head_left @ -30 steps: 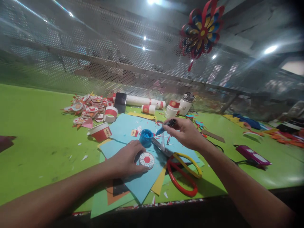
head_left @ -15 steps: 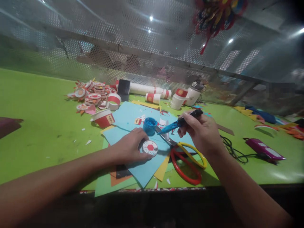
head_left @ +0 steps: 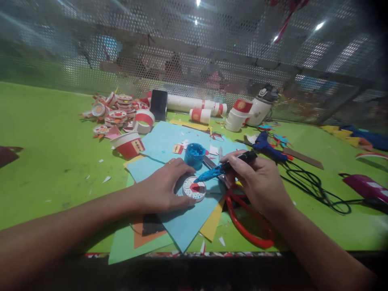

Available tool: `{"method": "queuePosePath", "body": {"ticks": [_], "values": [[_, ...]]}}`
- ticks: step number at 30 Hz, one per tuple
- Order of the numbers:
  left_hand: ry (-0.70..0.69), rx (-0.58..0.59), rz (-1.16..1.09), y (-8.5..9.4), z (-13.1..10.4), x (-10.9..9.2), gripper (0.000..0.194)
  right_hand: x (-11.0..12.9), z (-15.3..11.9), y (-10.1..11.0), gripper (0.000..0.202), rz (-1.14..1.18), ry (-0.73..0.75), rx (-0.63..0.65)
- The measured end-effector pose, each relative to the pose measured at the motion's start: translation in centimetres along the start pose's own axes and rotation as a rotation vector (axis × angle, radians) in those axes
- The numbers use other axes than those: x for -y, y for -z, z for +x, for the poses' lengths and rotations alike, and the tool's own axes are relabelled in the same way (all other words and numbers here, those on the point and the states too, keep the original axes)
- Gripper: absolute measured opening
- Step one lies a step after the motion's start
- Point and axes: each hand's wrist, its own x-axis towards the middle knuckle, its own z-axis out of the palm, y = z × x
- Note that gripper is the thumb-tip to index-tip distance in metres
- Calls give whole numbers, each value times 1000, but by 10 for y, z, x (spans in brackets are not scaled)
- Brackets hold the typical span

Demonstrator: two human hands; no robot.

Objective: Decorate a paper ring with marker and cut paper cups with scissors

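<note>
My left hand [head_left: 166, 186] grips the rim of a small white disc [head_left: 198, 195] with a red centre and blue dots, lying on light blue paper [head_left: 182, 224]. In my right hand [head_left: 253, 176] is a black pen [head_left: 247, 157] whose tip end is coated in blue; its tip is over the upper part of the disc. Just behind the disc stands a small pot of blue paint [head_left: 194, 157]. Scissors with a red handle [head_left: 248, 230] lie under and beside my right hand, partly hidden by it.
A pile of decorated discs [head_left: 118, 113], a tilted paper cup [head_left: 129, 145] and a black phone-like object [head_left: 158, 104] are at the back left. Behind right are stacked cups [head_left: 239, 115], a white bottle [head_left: 260, 109], a blue glue gun [head_left: 265, 143] and black cables [head_left: 315, 190].
My right hand has brought the pen tip from beside the paint pot down and left to the disc. The camera view has shifted, and the glue gun now shows.
</note>
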Motion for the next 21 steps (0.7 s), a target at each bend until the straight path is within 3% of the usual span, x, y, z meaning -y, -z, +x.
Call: {"method": "queuePosePath", "body": {"ticks": [8, 15, 21], "values": [[-27, -8, -26, -3, 3, 9, 47, 8, -3, -8, 23, -199, 41, -40], [15, -46, -11, -5, 6, 7, 47, 6, -6, -15, 30, -385, 262, -32], [-16, -60, 3, -6, 6, 10, 46, 7, -6, -18, 14, -432, 323, -59]]}}
